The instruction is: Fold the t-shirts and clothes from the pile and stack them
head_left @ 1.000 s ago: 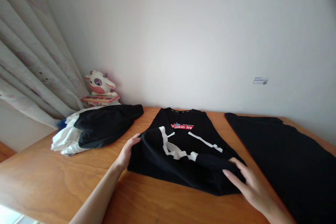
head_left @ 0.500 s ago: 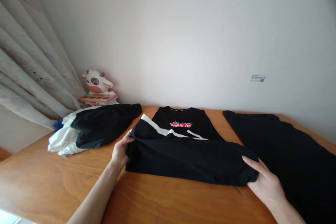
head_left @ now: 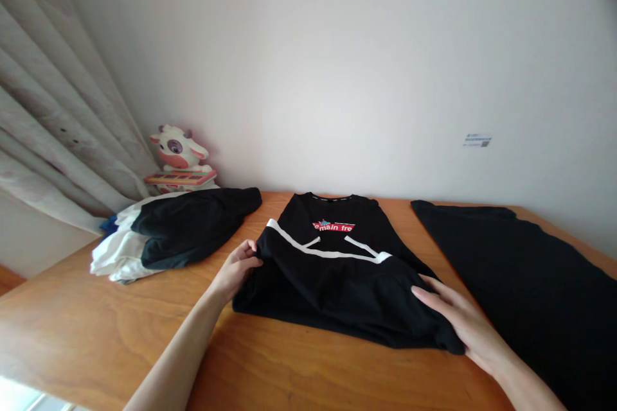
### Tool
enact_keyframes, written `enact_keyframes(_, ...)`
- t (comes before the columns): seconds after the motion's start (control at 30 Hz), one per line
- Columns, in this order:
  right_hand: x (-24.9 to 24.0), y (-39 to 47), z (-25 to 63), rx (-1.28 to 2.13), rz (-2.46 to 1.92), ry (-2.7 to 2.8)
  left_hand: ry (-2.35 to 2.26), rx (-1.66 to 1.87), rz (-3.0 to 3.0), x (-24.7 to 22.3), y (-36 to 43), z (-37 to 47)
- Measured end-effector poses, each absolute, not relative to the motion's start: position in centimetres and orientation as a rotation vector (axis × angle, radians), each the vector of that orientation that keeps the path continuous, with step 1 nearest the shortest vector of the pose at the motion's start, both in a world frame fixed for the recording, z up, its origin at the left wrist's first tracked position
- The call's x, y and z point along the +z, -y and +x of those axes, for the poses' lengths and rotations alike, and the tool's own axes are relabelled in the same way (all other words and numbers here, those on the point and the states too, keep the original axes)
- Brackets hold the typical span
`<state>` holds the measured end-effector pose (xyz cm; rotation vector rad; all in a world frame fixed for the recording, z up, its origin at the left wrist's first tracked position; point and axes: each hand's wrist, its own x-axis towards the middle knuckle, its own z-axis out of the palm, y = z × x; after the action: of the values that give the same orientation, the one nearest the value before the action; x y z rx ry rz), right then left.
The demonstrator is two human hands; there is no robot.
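A black T-shirt [head_left: 332, 295] lies in front of me, its collar toward the wall and a red "main fre" print on the chest. Its lower part is folded up over itself, with a white stripe along the raised edge. My left hand [head_left: 236, 268] pinches the left side of this fold, just below the stripe's end. On the other side, my right hand [head_left: 456, 311] grips the fold's right edge, thumb on top and the other fingers partly hidden by cloth. The fabric between both hands is loose and wrinkled.
A bunched black and white garment [head_left: 193, 231] lies at the left, in front of a toy cow with a keyboard [head_left: 180, 160]. Large black cloth [head_left: 530, 276] is spread at the right. A curtain [head_left: 53, 96] hangs at the left; the wall [head_left: 337, 77] borders the wooden table [head_left: 299, 372].
The folded edge has moved: its right part has come up and inward with my right hand, showing more white stripe. My left hand has shifted slightly right.
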<state>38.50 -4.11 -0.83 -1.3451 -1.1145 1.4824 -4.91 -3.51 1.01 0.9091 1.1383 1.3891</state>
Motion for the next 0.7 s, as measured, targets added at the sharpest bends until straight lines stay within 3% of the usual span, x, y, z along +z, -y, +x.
enact_keyframes(0.33,-1.3,3.5,40.2,1.243,-1.093,1.083,-1.064,1.553,0.958,1.0,3.8,-5.5)
enact_keyframes(0.57,-1.2,3.6,38.8,1.301,-1.43,1.218,-1.325,1.111,1.422,1.0,4.4,-4.7)
enact_keyframes(0.7,-0.6,3.9,38.0,1.212,-1.494,1.478,-1.383,1.18,1.522,1.2,4.4,-4.3)
